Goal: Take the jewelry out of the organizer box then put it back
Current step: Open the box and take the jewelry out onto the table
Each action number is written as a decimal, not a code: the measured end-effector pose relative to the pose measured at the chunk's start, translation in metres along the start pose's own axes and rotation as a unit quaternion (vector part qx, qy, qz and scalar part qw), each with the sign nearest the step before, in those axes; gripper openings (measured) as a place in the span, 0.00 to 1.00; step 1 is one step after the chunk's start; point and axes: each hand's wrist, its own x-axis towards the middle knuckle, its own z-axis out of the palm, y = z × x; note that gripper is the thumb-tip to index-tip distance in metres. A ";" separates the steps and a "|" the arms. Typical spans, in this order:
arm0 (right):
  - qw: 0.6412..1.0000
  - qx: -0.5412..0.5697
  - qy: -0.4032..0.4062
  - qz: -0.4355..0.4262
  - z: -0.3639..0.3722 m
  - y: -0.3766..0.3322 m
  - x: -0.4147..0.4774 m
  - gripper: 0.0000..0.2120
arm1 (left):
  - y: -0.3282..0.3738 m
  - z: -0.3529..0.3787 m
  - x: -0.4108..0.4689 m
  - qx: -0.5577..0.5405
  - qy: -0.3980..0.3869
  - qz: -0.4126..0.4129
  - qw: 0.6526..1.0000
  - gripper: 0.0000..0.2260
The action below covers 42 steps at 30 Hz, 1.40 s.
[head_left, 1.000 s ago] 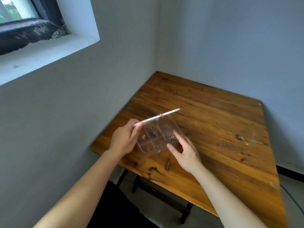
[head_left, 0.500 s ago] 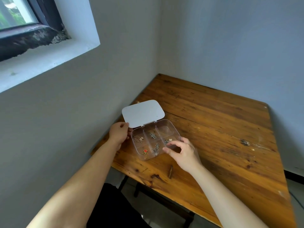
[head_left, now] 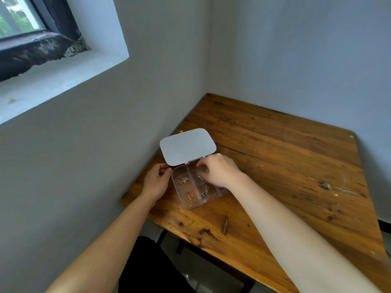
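A clear organizer box (head_left: 213, 196) with several compartments lies near the table's left edge, its white lid (head_left: 187, 145) swung open and standing up at the far side. Small jewelry lies inside: a pinkish chain (head_left: 182, 180), a red heart charm (head_left: 190, 196), a dark metal piece (head_left: 205, 192) and a silver piece (head_left: 199, 176). My left hand (head_left: 155, 182) grips the box's left corner by the hinge. My right hand (head_left: 220, 173) reaches over the far middle compartment, fingertips pinched at the top of the silver piece. The right compartments are hidden under this hand.
The wooden table (head_left: 275, 166) sits in a corner with grey walls at its left and far sides. A small brown sliver (head_left: 225, 225) lies near the front edge. A window ledge (head_left: 53, 81) juts from the left wall, high up.
The lid went from half raised to fully open. My right hand moved from the box's near right side up and over the far middle compartment. My left hand slid down to the box corner.
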 end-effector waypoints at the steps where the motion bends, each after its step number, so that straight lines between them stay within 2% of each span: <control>1: 1.000 -0.027 -0.012 0.000 0.002 -0.005 0.006 0.17 | -0.001 -0.001 0.000 -0.010 -0.001 -0.002 1.000 0.12; 5: 0.992 -0.087 -0.076 0.050 0.016 -0.019 0.026 0.10 | 0.003 -0.004 -0.001 -0.009 0.007 0.009 1.000 0.12; 7: 0.991 -0.089 -0.076 0.069 0.021 -0.021 0.031 0.06 | 0.007 -0.007 -0.004 0.059 0.033 0.075 0.995 0.11; 10: 0.993 -0.054 -0.059 0.086 0.023 -0.024 0.035 0.04 | 0.017 -0.016 -0.011 0.176 0.053 0.206 0.961 0.13; 12: 0.993 -0.014 -0.057 0.100 0.023 -0.024 0.035 0.01 | 0.027 -0.021 -0.010 0.247 -0.001 0.270 0.931 0.12; 15: 0.984 0.087 -0.069 0.139 0.019 -0.018 0.030 0.05 | 0.044 -0.022 -0.007 0.367 -0.112 0.287 0.877 0.11; 17: 0.968 0.174 -0.060 0.171 0.015 -0.011 0.023 0.01 | 0.052 -0.018 -0.004 0.445 -0.147 0.287 0.835 0.11; 20: 0.935 0.291 -0.001 0.202 0.008 -0.001 0.010 0.01 | 0.062 -0.007 -0.001 0.546 -0.144 0.274 0.779 0.10; 24: 0.869 0.445 0.058 0.210 0.000 0.011 -0.010 0.02 | 0.074 0.017 -0.010 0.669 -0.135 0.266 0.681 0.08; 26: 0.837 0.499 0.078 0.209 -0.004 0.016 -0.018 0.03 | 0.073 0.027 -0.012 0.695 -0.141 0.262 0.654 0.09; 29: 0.801 0.547 0.116 0.214 -0.012 0.024 -0.032 0.04 | 0.068 0.033 -0.013 0.710 -0.125 0.268 0.639 0.08; 32: 0.756 0.603 0.138 0.212 -0.020 0.031 -0.046 0.05 | 0.064 0.032 -0.013 0.699 -0.116 0.278 0.648 0.08; 34: 0.720 0.645 0.144 0.211 -0.028 0.035 -0.054 0.06 | 0.066 0.030 -0.011 0.674 -0.131 0.254 0.682 0.09; 37: 0.662 0.701 0.176 0.198 -0.045 0.051 -0.088 0.07 | 0.076 0.036 -0.026 0.575 -0.118 0.243 0.773 0.08; 39: 0.651 0.711 0.179 0.196 -0.051 0.057 -0.091 0.07 | 0.080 0.032 -0.026 0.478 -0.095 0.239 0.840 0.06; 42: 0.647 0.714 0.192 0.184 -0.059 0.067 -0.102 0.05 | 0.098 0.035 -0.033 0.318 -0.069 0.265 0.908 0.04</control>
